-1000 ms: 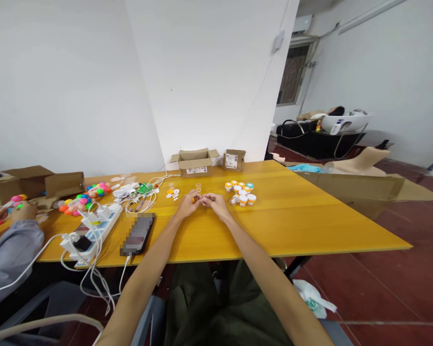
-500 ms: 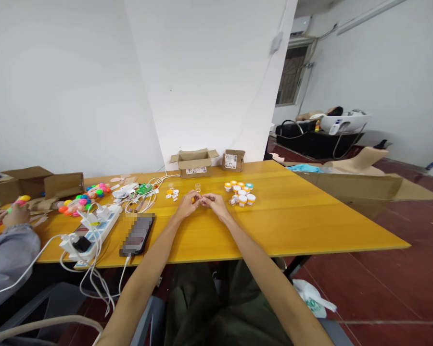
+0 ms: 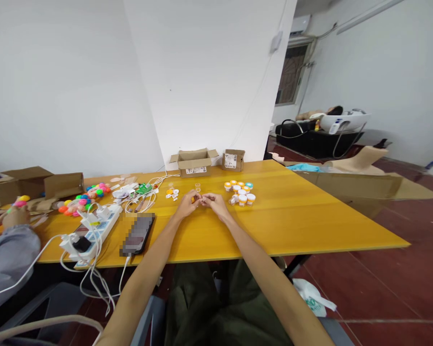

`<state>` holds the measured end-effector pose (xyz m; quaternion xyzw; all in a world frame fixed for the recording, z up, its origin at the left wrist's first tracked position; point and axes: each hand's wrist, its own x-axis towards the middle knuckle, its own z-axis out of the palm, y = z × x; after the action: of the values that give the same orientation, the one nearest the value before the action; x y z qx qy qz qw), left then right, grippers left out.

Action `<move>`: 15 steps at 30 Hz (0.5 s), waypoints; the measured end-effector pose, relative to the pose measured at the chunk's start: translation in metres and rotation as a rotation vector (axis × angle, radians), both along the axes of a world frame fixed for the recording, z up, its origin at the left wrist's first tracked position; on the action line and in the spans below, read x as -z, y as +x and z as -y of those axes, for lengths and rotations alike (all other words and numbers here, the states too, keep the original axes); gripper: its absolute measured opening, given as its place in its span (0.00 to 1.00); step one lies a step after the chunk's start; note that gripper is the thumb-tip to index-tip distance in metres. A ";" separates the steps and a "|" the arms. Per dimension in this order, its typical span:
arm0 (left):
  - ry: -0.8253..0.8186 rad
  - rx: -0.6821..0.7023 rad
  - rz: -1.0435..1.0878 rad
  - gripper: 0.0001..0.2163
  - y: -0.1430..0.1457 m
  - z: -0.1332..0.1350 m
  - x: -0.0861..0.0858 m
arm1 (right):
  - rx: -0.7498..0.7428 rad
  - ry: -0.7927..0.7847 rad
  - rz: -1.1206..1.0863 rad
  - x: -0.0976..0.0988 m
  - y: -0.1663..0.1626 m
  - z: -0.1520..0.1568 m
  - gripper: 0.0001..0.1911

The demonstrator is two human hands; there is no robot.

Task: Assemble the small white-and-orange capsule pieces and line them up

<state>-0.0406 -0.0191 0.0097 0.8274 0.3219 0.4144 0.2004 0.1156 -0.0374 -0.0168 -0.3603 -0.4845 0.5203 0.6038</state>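
Observation:
My left hand [image 3: 188,204] and my right hand [image 3: 215,204] meet over the middle of the table, fingertips pinched together. Whatever small thing lies between them is hidden by the fingers. Just beyond stands a small clear cup [image 3: 197,187]. To the left lie several small white and orange round parts [image 3: 172,194], with another clear piece [image 3: 171,185] behind them. On the right sits a cluster of small clear cups with white, orange and teal lids [image 3: 242,198], close to my right hand but apart from it.
Two cardboard boxes [image 3: 195,169] [image 3: 233,160] stand at the wall. Left of me are a phone [image 3: 138,234], a white power strip [image 3: 101,234] with cables, a green circuit board [image 3: 143,188] and colourful balls [image 3: 74,206]. Another person's sleeved arm [image 3: 14,254] rests at far left.
My two hands stay together in nearly the same place, with only slight finger movement. An orange bit seen at my left fingers earlier is now hard to make out.

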 end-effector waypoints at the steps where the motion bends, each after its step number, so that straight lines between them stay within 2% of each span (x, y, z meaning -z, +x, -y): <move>1: 0.000 0.003 0.002 0.05 0.000 0.000 0.000 | 0.001 -0.001 0.000 0.000 0.000 0.000 0.14; 11: 0.036 0.029 0.009 0.01 -0.001 -0.003 0.004 | 0.033 -0.002 0.015 0.001 0.000 -0.001 0.12; 15: 0.032 0.027 0.009 0.03 -0.001 -0.003 0.003 | 0.017 -0.007 0.018 0.002 0.000 -0.001 0.12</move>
<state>-0.0412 -0.0161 0.0064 0.8329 0.3029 0.4205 0.1943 0.1161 -0.0362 -0.0187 -0.3714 -0.4851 0.5136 0.6025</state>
